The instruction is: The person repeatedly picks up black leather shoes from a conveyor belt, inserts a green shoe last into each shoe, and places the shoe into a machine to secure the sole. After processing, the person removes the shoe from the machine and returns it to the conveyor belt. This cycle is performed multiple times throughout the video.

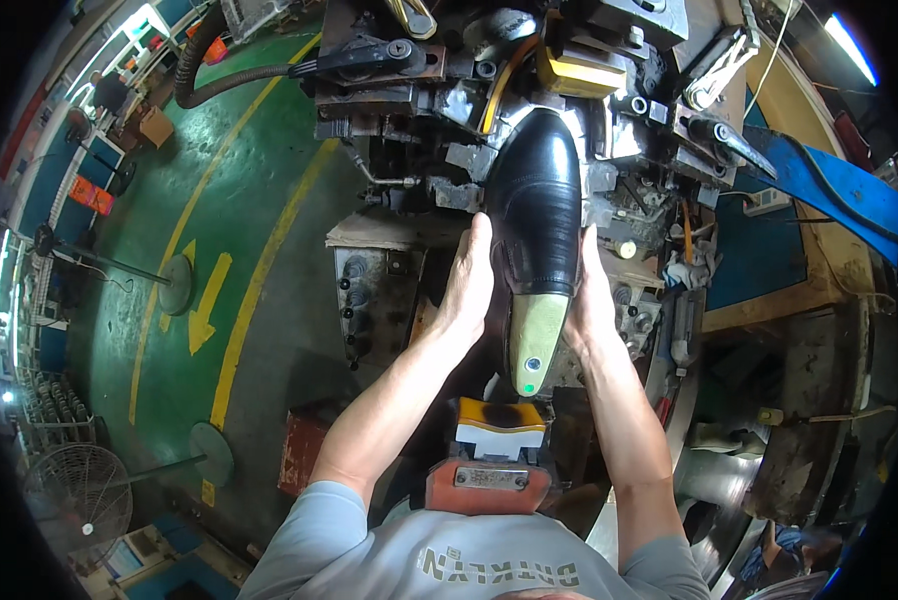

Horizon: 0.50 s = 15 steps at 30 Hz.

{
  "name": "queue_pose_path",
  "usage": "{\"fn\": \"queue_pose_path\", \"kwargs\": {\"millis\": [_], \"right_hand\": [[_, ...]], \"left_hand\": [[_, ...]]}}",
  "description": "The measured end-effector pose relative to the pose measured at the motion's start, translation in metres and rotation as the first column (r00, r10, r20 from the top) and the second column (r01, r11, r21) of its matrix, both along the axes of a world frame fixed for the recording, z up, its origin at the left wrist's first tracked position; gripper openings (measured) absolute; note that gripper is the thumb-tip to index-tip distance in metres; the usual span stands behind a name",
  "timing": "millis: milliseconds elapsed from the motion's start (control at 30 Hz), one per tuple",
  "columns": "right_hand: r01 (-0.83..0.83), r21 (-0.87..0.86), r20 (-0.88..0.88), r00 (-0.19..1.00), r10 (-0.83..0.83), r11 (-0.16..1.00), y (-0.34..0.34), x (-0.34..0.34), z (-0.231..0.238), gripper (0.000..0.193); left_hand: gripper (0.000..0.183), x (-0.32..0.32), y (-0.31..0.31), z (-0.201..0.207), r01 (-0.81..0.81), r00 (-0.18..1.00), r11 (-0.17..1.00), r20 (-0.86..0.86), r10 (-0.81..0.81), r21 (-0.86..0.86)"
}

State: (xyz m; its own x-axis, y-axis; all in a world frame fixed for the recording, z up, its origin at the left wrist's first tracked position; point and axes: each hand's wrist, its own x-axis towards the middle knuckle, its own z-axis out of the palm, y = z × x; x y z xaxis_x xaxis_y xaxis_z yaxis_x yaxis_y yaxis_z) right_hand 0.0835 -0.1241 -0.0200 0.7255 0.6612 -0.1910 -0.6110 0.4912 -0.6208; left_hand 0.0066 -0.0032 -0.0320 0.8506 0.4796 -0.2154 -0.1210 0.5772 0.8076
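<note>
Between my two hands is a black leather shoe upper (537,205) stretched over a pale green shoe last (538,330). Its toe points away from me, up against the metal jaws of a machine (469,160). My left hand (467,285) presses along the left side of the upper, thumb up beside it. Opposite, my right hand (593,295) grips the right side; most of its fingers are hidden by the upper and the last. The bare heel end of the last faces me, above a yellow-topped pad (501,415) on a red block (489,487).
A yellow block (581,75) sits on the machine just past the toe. Black levers (359,58) and a blue arm (829,190) flank it. To the left lies a green floor (169,370) with yellow markings, round stand bases (176,284) and a fan (79,500).
</note>
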Motion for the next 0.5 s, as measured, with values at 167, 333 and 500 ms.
{"fn": "queue_pose_path", "kwargs": {"millis": [167,333,500], "right_hand": [[0.060,-0.112,-0.024,0.998,-0.063,0.992,-0.016,-0.043,-0.022,0.050],[0.127,-0.189,-0.076,0.987,-0.144,0.974,-0.018,-0.058,-0.029,0.045],[0.223,-0.133,-0.018,0.974,-0.227,0.966,-0.015,-0.063,-0.035,0.039]], "left_hand": [[0.052,-0.018,-0.001,-0.036,-0.060,0.993,0.997,-0.108,0.056,-0.037],[0.053,-0.025,-0.022,-0.019,-0.097,0.983,0.995,-0.156,0.100,0.023],[0.046,-0.023,-0.027,-0.036,-0.175,0.981,0.984,-0.085,0.176,0.018]]}}
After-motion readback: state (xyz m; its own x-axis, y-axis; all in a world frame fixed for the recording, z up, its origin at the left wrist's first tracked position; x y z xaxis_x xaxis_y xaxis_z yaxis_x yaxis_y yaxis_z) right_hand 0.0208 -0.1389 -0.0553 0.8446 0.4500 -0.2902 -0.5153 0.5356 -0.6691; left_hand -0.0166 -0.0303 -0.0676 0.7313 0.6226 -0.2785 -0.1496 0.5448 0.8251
